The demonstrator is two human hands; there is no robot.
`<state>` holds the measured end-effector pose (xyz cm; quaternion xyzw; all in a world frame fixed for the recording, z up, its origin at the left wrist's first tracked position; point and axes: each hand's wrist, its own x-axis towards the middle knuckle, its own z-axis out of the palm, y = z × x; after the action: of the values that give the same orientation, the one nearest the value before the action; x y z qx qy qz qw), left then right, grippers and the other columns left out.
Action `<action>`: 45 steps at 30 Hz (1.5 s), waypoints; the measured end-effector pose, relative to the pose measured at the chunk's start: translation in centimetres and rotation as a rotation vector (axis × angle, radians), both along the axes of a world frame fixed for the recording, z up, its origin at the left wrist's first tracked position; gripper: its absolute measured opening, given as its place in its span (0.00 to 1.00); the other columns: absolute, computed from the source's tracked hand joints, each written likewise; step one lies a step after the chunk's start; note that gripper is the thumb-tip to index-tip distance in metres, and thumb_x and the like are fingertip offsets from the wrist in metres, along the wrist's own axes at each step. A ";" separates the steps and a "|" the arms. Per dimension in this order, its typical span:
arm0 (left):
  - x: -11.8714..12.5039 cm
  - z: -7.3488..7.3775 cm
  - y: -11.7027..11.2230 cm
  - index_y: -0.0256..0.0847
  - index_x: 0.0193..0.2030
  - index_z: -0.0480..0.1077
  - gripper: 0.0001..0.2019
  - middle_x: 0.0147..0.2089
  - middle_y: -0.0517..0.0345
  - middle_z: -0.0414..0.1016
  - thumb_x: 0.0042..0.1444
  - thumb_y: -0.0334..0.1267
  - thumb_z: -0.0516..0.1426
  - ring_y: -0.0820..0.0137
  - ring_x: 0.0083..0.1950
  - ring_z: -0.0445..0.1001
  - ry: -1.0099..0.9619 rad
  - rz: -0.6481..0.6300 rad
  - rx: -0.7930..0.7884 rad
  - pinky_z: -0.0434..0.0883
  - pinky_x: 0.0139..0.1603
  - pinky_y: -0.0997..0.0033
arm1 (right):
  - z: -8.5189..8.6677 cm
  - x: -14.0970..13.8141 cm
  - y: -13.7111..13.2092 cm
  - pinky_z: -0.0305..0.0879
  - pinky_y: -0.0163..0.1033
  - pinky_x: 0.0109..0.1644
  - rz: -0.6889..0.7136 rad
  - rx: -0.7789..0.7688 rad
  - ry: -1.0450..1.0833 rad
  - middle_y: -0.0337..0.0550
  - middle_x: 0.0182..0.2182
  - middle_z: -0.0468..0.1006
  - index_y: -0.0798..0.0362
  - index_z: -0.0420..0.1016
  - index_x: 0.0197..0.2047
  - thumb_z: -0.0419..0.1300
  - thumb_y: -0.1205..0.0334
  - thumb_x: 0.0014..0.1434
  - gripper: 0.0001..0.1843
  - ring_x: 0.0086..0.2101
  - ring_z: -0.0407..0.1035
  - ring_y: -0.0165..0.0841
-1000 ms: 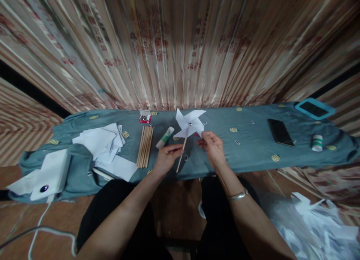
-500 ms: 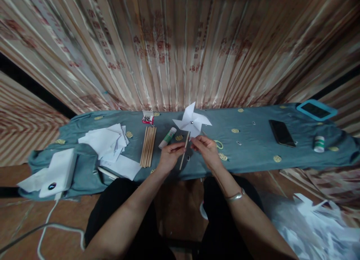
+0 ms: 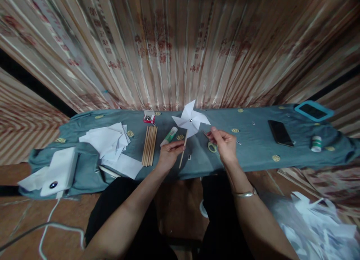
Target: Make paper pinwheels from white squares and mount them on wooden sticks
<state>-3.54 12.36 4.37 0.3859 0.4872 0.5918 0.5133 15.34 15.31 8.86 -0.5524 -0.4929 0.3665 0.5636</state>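
Observation:
A white paper pinwheel (image 3: pixel 190 120) with a shiny pin at its centre tops a thin wooden stick (image 3: pixel 182 155). My left hand (image 3: pixel 168 154) pinches that stick below the pinwheel. To the right, my right hand (image 3: pixel 225 144) is closed over a pair of scissors with a pale green handle (image 3: pixel 212 147); its fingers partly hide them. A glue stick (image 3: pixel 169 136) lies just beyond my left hand. Farther left are a row of wooden sticks (image 3: pixel 149 146) and a small red box of pins (image 3: pixel 149 117) with its lid up.
Cut white paper (image 3: pixel 108 140) is piled at the left, near a white device (image 3: pixel 59 172) with a cable. On the right lie a black phone (image 3: pixel 280 132), a second glue stick (image 3: pixel 316 143) and a blue-framed tablet (image 3: pixel 314 111). A bag of paper scraps (image 3: pixel 317 222) sits below.
My right hand has left the stick below the pinwheel and moved right onto the scissors. The left hand keeps its pinch on the stick in nearly the same place.

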 end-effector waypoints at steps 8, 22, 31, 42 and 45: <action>0.2 0.0 -0.6 0.42 0.33 0.82 0.11 0.36 0.51 0.82 0.40 0.40 0.71 0.61 0.37 0.80 0.060 -0.095 0.024 0.80 0.43 0.58 | 0.0 0.8 1.0 0.70 0.38 0.39 -0.047 0.102 0.052 0.42 0.32 0.82 0.52 0.80 0.36 0.68 0.42 0.46 0.23 0.35 0.74 0.34; 0.2 -0.1 -1.0 0.40 0.36 0.82 0.14 0.37 0.51 0.82 0.39 0.39 0.71 0.61 0.39 0.80 0.021 -0.183 -0.065 0.77 0.49 0.57 | 0.2 0.0 0.8 0.66 0.30 0.27 0.042 -0.078 0.386 0.35 0.22 0.78 0.51 0.78 0.25 0.74 0.54 0.36 0.14 0.26 0.75 0.28; 0.1 -0.7 -0.6 0.40 0.34 0.82 0.13 0.37 0.50 0.82 0.39 0.39 0.71 0.61 0.39 0.80 0.043 -0.100 -0.021 0.79 0.44 0.60 | 0.4 -0.6 0.2 0.65 0.29 0.27 0.091 -0.141 0.369 0.37 0.23 0.80 0.51 0.79 0.24 0.75 0.53 0.34 0.15 0.26 0.74 0.27; -0.1 0.1 -0.5 0.41 0.33 0.82 0.13 0.35 0.53 0.82 0.37 0.39 0.70 0.62 0.37 0.80 -0.011 -0.072 -0.020 0.77 0.48 0.57 | -0.2 -2.8 -1.1 0.64 0.32 0.31 0.231 -0.178 0.289 0.39 0.25 0.81 0.50 0.79 0.24 0.73 0.48 0.39 0.16 0.27 0.72 0.29; 0.0 0.1 -0.5 0.42 0.33 0.82 0.12 0.35 0.53 0.82 0.37 0.38 0.70 0.62 0.37 0.79 -0.028 -0.070 -0.009 0.77 0.49 0.56 | -0.3 -3.2 -1.3 0.64 0.33 0.31 0.257 -0.174 0.247 0.39 0.24 0.80 0.51 0.75 0.21 0.72 0.46 0.41 0.18 0.27 0.71 0.29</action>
<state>-3.59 11.86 4.47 0.3924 0.4688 0.5765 0.5421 12.12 14.05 8.61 -0.4822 -0.4528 0.5417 0.5187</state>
